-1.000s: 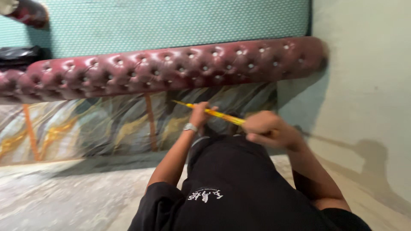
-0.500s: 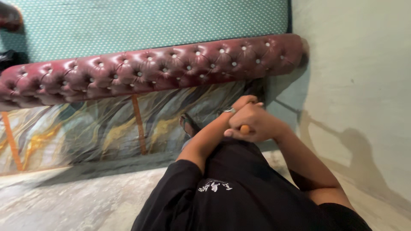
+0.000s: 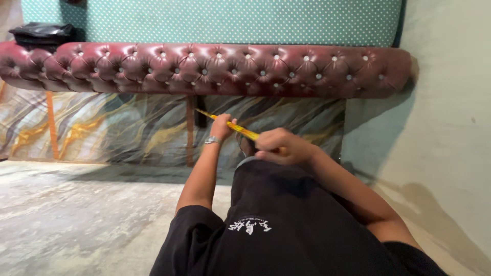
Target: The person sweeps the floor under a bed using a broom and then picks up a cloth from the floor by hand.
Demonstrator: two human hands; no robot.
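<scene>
A yellow measuring tape [image 3: 240, 130] is stretched between my two hands, slanting down from left to right. My left hand [image 3: 221, 125], with a watch on its wrist, pinches the tape near its far end, close to the marbled panel. My right hand [image 3: 279, 146] is closed around the tape's case, which is mostly hidden in the fist. Both hands hover above my raised knee in black trousers [image 3: 286, 204].
A long tufted dark-red leather roll [image 3: 204, 69] runs across the top of a marbled panel [image 3: 117, 133] with orange vertical strips. Behind it is a teal dotted cushion [image 3: 230, 20]. A pale wall [image 3: 450, 128] stands at right. A rough concrete floor [image 3: 76, 220] lies at left.
The hands were pressed together with the tape drawn in half a second ago; now they are apart with the yellow tape pulled out between them. The view has shifted left.
</scene>
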